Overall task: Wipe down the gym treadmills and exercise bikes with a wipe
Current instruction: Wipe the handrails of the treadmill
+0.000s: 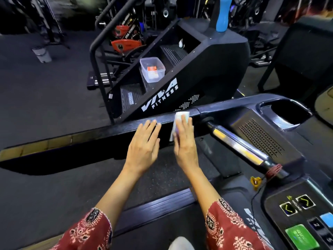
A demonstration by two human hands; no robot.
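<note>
Glossy black plastic handrail (108,130); white paper-like wipe (181,116); shiny metal grip bar (239,143).

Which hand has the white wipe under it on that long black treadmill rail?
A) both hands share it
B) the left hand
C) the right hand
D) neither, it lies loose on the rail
C: the white wipe sits under the straight fingers of the right hand, pressed on the treadmill rail, while the left hand touches the rail bare beside it.
</note>
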